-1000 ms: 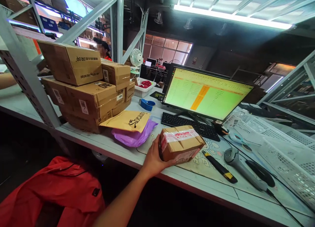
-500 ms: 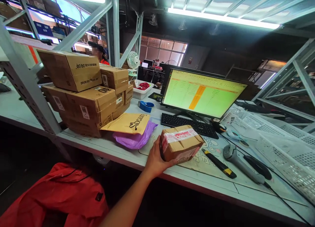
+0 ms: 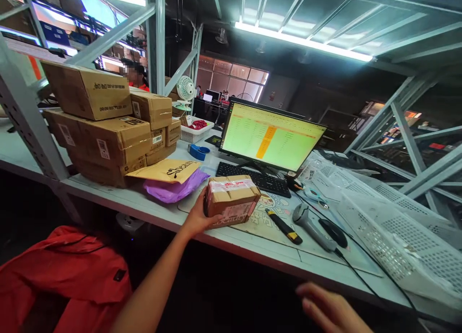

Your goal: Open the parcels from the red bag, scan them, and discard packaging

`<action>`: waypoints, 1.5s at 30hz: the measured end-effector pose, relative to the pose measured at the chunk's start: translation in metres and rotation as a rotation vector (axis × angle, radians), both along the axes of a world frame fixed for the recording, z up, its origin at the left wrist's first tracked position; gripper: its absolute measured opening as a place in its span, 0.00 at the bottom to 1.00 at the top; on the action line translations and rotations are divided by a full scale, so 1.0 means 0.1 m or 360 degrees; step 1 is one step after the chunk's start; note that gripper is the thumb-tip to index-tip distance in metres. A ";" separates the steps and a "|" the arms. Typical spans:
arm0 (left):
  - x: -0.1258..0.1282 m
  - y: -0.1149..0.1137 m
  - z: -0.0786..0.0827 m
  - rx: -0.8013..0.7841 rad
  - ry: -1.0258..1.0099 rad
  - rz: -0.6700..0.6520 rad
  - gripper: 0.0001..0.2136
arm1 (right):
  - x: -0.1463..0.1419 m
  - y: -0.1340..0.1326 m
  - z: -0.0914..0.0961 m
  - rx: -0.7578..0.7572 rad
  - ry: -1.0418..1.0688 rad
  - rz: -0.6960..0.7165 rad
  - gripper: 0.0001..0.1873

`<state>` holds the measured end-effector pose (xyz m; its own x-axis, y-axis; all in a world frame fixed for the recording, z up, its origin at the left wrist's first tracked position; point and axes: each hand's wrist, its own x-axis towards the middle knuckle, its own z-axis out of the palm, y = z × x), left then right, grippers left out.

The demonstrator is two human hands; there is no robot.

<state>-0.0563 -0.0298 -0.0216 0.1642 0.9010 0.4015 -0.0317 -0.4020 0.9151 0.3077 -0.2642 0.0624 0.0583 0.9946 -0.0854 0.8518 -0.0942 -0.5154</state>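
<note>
From afar I see stacked cardboard cartons (image 3: pixel 132 143) near the front edge of the tabletop (image 3: pixel 260 249), at left, and a lit monitor (image 3: pixel 288 138), black keyboard (image 3: pixel 270 184) and white basket (image 3: pixel 191 134) farther from that edge.

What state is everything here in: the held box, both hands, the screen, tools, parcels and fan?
Taped cardboard box: closed, held
Left fingers: closed on the box
Right fingers: slightly curled, holding nothing visible
Monitor: on, showing a spreadsheet
Utility knife: lying on the desk mat, blade state unclear
Barcode scanner: lying down, corded
Stacked cartons: closed where visible
Yellow mailer: lying on the purple mailer
Desk fan: running or not, unclear
</note>
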 end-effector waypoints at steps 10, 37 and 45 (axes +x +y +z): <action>0.00 -0.08 0.01 0.0030 -0.0005 0.0062 0.57 | 0.12 1.95 -0.09 0.0168 -0.0756 0.0299 0.26; -0.08 0.08 0.08 -0.0199 0.0157 -0.0424 0.58 | -0.44 2.39 0.77 0.0124 0.0198 0.0182 0.18; -0.04 0.07 0.06 -0.0157 0.0177 -0.0323 0.60 | -0.47 2.27 0.78 0.0195 0.0271 0.0090 0.20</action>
